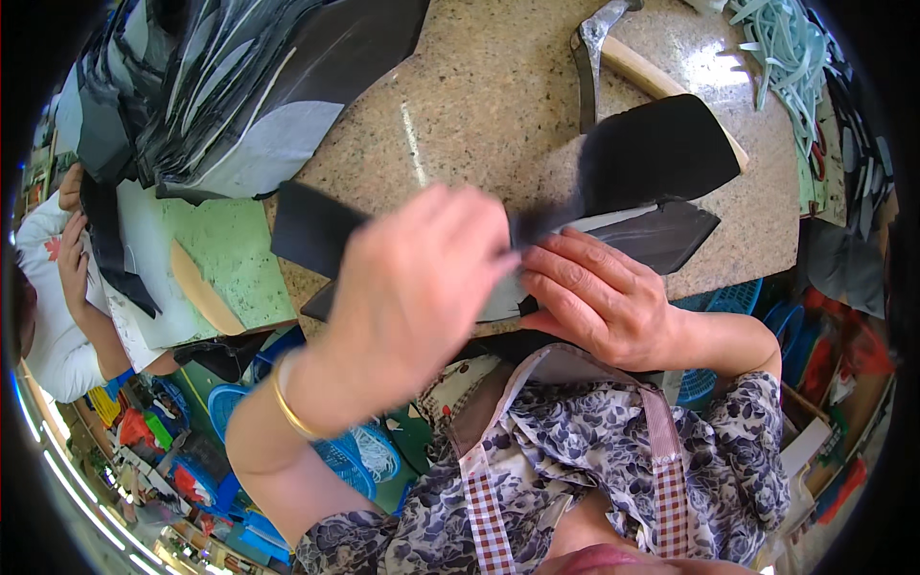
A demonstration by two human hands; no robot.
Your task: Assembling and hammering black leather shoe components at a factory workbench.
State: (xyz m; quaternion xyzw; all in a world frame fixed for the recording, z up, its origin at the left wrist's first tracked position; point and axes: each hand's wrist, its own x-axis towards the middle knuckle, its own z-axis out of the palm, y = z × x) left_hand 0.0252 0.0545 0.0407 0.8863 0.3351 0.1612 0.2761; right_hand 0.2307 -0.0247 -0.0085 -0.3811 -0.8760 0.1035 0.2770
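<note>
A black leather-like piece (661, 153) with broad ends stretches across the table edge in front of me, passing under both hands. Beneath its right part another dark piece with a pale edge (661, 238) shows. My right hand (604, 297) is closed, its fingertips pressing on the narrow middle of the black piece. Curled and smeared by motion, my left hand (422, 278) is closed at the same middle, thumb and finger meeting close to the right fingertips. The left palm hides part of the piece.
A hammer (591, 57) lies beyond the piece, its wooden handle partly covered. Pale blue strips (781, 48) are heaped at far right. Stacked black pieces (240, 105) fill the far left. Another person's hand (72, 254) holds black material beside a green board (244, 259). Blue baskets (733, 299) stand below.
</note>
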